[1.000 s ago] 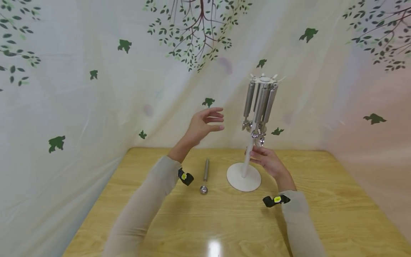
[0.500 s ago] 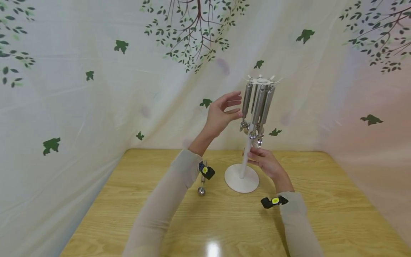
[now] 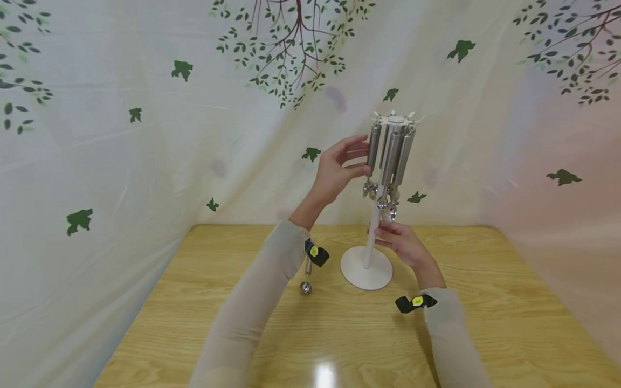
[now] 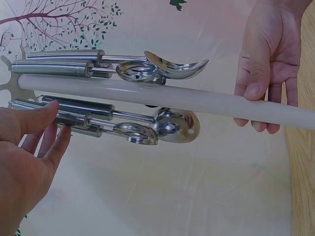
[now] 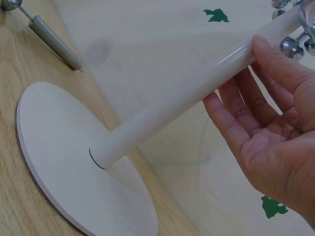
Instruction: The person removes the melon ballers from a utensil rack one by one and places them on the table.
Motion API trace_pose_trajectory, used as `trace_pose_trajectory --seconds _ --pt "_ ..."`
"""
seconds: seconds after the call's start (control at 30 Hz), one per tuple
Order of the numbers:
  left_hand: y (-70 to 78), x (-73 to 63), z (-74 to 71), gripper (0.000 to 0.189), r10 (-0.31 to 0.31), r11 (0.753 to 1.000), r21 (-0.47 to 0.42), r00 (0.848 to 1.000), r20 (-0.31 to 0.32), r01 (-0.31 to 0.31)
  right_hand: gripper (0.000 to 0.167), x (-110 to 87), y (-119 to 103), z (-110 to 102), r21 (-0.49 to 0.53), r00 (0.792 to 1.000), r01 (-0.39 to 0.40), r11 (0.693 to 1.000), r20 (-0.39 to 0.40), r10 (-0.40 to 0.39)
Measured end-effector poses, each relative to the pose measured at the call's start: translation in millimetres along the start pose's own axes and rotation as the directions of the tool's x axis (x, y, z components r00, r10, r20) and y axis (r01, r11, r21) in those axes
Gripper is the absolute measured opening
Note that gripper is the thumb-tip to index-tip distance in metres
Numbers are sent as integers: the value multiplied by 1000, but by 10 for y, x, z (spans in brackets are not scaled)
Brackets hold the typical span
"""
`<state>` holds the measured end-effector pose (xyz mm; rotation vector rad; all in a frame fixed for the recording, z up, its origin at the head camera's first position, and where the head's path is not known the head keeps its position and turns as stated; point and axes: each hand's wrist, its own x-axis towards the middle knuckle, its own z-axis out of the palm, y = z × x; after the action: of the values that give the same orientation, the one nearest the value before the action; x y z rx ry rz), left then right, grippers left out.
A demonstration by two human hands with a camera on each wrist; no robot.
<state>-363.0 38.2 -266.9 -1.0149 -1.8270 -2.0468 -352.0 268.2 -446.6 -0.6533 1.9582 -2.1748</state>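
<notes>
A white stand (image 3: 372,240) with a round base holds several steel scoops by their handles from its top ring. High on its left side, my left hand (image 3: 333,175) pinches the handle of a hanging melon baller (image 4: 135,132) between thumb and fingers. Its small bowl points downward beside a larger round scoop (image 4: 179,125). Lower down, my right hand (image 3: 406,249) grips the white pole (image 5: 182,93), thumb on one side and fingers behind. Another melon baller (image 3: 305,288) lies on the table left of the base, its handle partly hidden by the left wrist strap.
The round white base (image 3: 356,275) stands on the wooden table (image 3: 339,328) towards its back edge. Behind hangs a pale cloth (image 3: 262,134) printed with leaves and branches, close beyond the stand.
My left hand has moved right and up to the stand and taken hold of a hanging melon baller's handle. My right hand has stayed on the pole.
</notes>
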Motion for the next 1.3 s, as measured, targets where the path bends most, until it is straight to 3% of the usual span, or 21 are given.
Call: trace_pose_trajectory --seconds 0.8,1.3 --pt "-39 24 74 47 -63 998 18 997 -55 64 33 -13 3 5 43 1000 29 999 11 -29" --pt "-41 9 55 48 -44 999 -24 998 -39 43 30 -1 -3 0 24 1000 16 1000 -1 -16"
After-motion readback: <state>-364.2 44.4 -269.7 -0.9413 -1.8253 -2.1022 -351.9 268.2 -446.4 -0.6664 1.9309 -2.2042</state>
